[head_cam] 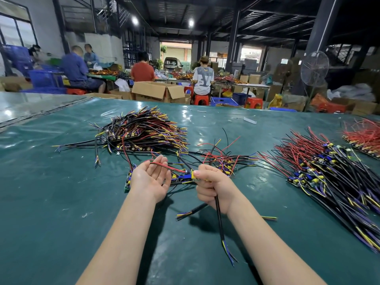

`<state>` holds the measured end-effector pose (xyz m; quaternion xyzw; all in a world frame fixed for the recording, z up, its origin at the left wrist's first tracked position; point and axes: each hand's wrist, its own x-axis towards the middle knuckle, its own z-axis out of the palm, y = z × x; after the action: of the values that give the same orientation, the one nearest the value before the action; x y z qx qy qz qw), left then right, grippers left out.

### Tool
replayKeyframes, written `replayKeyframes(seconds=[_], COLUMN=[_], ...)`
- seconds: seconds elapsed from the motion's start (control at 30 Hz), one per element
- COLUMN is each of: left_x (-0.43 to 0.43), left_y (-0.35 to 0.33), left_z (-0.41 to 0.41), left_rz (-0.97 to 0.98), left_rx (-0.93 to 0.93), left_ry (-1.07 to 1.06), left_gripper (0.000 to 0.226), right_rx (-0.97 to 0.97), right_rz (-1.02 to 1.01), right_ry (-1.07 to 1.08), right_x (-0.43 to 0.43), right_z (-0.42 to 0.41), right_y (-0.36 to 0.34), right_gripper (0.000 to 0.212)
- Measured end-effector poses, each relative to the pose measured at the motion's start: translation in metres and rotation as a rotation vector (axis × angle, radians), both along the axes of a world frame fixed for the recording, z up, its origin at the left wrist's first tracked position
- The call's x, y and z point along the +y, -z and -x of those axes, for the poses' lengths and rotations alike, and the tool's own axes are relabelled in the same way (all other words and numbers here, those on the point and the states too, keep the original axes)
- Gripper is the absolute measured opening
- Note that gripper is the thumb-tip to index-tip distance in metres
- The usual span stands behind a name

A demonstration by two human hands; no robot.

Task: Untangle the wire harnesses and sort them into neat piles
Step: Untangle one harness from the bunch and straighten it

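My right hand [211, 187] grips a wire harness [186, 176], a small blue circuit board with yellow parts, and its black cable hangs down from my fist. My left hand [151, 179] lies palm up with relaxed fingers, and the harness's red wires rest across them. A small tangle of harnesses [222, 159] lies just beyond my hands. A neat pile with black, yellow and red wires [144, 132] sits at the far left. A long pile [324, 171] stretches along the right.
The green table cover [61, 202] spans the view. Another green board [128, 182] lies left of my left hand. A further red-wired pile [364, 134] sits at the far right edge. Several people work at tables beyond, among cardboard boxes and a standing fan [314, 68].
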<state>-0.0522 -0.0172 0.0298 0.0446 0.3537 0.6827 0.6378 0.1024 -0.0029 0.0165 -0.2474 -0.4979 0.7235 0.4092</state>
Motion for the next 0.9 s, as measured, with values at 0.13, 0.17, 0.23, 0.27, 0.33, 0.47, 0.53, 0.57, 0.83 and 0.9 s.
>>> replayKeyframes(seconds=[0.13, 0.17, 0.23, 0.27, 0.33, 0.47, 0.53, 0.57, 0.83, 0.9], left_x=[0.003, 0.003, 0.004, 0.005, 0.005, 0.003, 0.001, 0.001, 0.000, 0.002], left_y=[0.002, 0.003, 0.005, 0.006, 0.004, 0.003, 0.007, 0.008, 0.012, 0.014], left_z=[-0.001, -0.001, 0.001, 0.001, 0.000, -0.015, -0.023, -0.027, -0.031, -0.031], left_rz=[0.021, 0.018, 0.009, 0.003, -0.029, -0.164, -0.199, -0.202, -0.192, -0.177], left_rx=[0.178, 0.219, 0.300, 0.356, 0.482, 0.666, 0.687, 0.690, 0.708, 0.861], left_ry=[-0.069, -0.079, -0.074, -0.063, -0.005, 0.212, 0.256, 0.257, 0.159, 0.092], left_gripper=[0.039, 0.039, 0.040, 0.040, 0.040, 0.028, 0.018, 0.016, 0.018, 0.020], right_rx=[0.057, 0.060, 0.053, 0.044, 0.030, 0.054, 0.033, 0.011, -0.217, -0.216], right_rz=[0.040, 0.047, 0.073, 0.089, 0.111, 0.090, 0.058, 0.045, 0.051, 0.032], right_ry=[-0.041, -0.036, -0.007, 0.016, 0.070, 0.146, 0.143, 0.137, 0.097, 0.109], right_x=[-0.001, -0.001, 0.001, 0.003, 0.006, 0.009, 0.008, 0.008, 0.005, 0.005], right_z=[-0.002, -0.003, -0.004, -0.006, -0.010, -0.014, -0.012, -0.011, -0.006, -0.005], right_y=[0.001, 0.001, 0.002, 0.003, 0.005, 0.005, 0.004, 0.004, 0.007, 0.008], right_gripper=[0.033, 0.033, 0.035, 0.039, 0.046, 0.042, 0.033, 0.034, 0.028, 0.016])
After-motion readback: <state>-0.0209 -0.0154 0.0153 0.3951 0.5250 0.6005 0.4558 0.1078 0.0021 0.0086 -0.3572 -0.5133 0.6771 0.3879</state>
